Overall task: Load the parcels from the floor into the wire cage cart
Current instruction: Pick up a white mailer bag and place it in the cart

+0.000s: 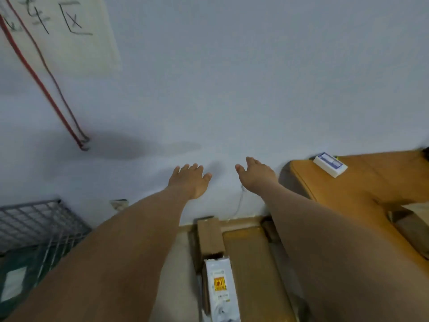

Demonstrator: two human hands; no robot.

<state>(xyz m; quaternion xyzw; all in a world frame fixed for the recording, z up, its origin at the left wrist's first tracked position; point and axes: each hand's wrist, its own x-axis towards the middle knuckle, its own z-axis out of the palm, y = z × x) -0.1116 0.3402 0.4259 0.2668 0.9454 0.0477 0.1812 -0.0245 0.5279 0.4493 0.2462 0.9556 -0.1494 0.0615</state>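
Both my arms stretch forward toward a pale wall. My left hand (189,180) and my right hand (255,174) are empty, fingers spread and relaxed, held apart in the air. Below them lie brown cardboard parcels (251,263) against the wall's foot. A white parcel with an orange warning label (220,289) rests on the nearest one. The wire cage cart (34,221) shows its grey mesh corner at the lower left, beside my left forearm.
A tan padded seat (362,189) at the right carries a small white and blue box (330,165). A red cord (39,82) hangs down the wall at the left, over a white sheet with handwriting (69,31).
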